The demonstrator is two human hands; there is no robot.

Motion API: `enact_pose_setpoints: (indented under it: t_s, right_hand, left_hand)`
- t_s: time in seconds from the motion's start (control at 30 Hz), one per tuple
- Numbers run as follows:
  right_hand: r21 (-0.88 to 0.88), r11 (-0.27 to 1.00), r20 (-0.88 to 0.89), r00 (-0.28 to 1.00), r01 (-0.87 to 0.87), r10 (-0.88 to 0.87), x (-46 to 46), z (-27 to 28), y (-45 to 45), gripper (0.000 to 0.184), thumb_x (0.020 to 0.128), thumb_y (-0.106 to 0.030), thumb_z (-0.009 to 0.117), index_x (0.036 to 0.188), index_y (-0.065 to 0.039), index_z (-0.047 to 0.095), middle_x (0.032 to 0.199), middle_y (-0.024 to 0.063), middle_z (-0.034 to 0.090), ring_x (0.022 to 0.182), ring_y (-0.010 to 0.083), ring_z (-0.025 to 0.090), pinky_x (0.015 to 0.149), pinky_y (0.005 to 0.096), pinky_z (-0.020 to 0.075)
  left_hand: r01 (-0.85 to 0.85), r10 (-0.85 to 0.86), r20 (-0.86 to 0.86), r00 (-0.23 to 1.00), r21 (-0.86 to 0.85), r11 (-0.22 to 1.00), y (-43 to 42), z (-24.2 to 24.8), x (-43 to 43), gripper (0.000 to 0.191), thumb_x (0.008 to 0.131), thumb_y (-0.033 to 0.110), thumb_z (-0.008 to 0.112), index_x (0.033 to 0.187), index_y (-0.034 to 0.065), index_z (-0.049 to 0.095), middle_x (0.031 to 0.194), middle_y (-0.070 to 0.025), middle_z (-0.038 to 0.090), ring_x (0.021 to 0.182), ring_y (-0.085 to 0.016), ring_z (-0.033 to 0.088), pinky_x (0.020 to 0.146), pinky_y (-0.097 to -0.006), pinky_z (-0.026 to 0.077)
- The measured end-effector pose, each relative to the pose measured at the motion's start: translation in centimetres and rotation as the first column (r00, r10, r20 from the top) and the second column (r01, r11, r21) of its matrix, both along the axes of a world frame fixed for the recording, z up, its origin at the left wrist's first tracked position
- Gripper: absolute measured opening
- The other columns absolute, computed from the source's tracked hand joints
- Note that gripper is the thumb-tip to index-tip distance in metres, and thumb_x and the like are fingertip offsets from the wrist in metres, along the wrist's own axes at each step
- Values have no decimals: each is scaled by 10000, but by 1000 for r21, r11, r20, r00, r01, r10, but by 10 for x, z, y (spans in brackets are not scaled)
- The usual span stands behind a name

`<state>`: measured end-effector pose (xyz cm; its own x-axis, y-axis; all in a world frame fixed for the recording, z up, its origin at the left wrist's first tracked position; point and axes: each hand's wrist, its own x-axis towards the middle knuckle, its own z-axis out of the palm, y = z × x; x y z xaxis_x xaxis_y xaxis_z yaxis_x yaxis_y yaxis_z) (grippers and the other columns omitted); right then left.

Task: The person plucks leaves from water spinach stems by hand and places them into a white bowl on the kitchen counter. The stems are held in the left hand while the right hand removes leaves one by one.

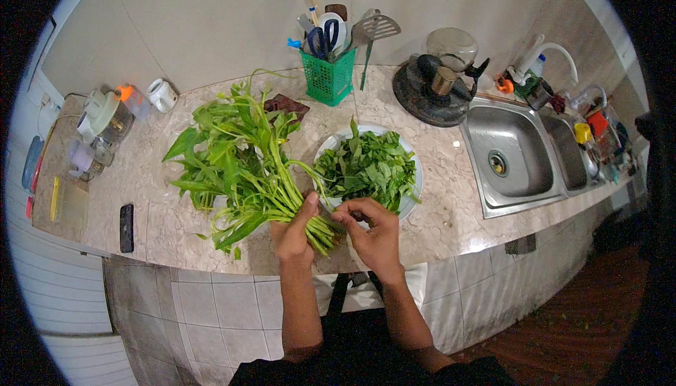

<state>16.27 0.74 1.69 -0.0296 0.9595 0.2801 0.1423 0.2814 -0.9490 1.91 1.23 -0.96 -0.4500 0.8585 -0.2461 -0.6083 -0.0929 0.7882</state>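
A large bunch of leafy greens with long hollow-looking stems, likely water spinach (232, 169), lies over the counter with its leaves pointing away to the left. My left hand (296, 235) grips the bundled stems near their cut ends, thumb on top. Just to the right, my right hand (376, 235) has thumb and forefinger pinched together on a thin green stem (328, 201) at the near edge of the plate. That pale round plate (417, 175) holds a heap of loose picked leaves (369, 164). My right palm and inner fingers are partly hidden.
Behind stands a green plastic utensil basket (328, 77) with scissors and a slotted turner. A dark kettle-like pot (433, 95) sits beside the steel sink (509, 148). At left are a phone (127, 227), a white mug (162, 95) and a blender (108, 117), all on the marbled counter (443, 190).
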Motion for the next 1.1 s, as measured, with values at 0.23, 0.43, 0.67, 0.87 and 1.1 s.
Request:
enact_pose_setpoints:
  t_s: [0.23,0.43,0.67,0.87,1.1]
  right_hand:
    - [-9,1000,9,1000,0,0,12,-1,2,103,866,12,787,959,30,748,928,85,724,827,138,667,743,268,533]
    - [-14,1000,-41,999,-15,14,2,-3,0,124,869,-4,792,987,20,764,938,92,729,820,136,673,735,266,539]
    - [63,998,58,998,-8,4,-1,-1,-3,127,866,-23,791,992,-6,775,946,109,738,794,149,686,726,275,544]
    - [7,1000,66,998,-5,4,-2,1,-4,127,868,-28,786,992,-5,770,925,113,741,795,162,689,729,283,543]
    - [80,996,50,998,31,-35,-3,7,-1,139,867,-15,778,1005,-9,770,934,116,739,811,180,692,720,289,539]
  left_hand:
    - [-146,144,43,989,55,988,-1,4,-14,415,899,40,784,1243,99,561,924,-15,623,737,-130,575,657,-287,512]
    - [41,-40,-60,997,2,999,-1,6,-4,454,891,73,810,1253,7,544,1008,-133,725,807,-170,654,724,-325,550]
    - [166,-165,-169,972,-11,986,-1,6,8,392,847,-22,814,1188,-22,620,995,-138,735,874,-216,730,778,-335,606]
    - [237,-242,-204,949,-48,970,0,4,-9,382,874,73,822,1188,-10,621,979,-113,722,835,-199,721,732,-338,586]
    - [204,-218,-234,947,-83,975,1,-9,-7,417,882,134,830,1226,31,617,1005,-68,702,883,-187,701,741,-310,551]
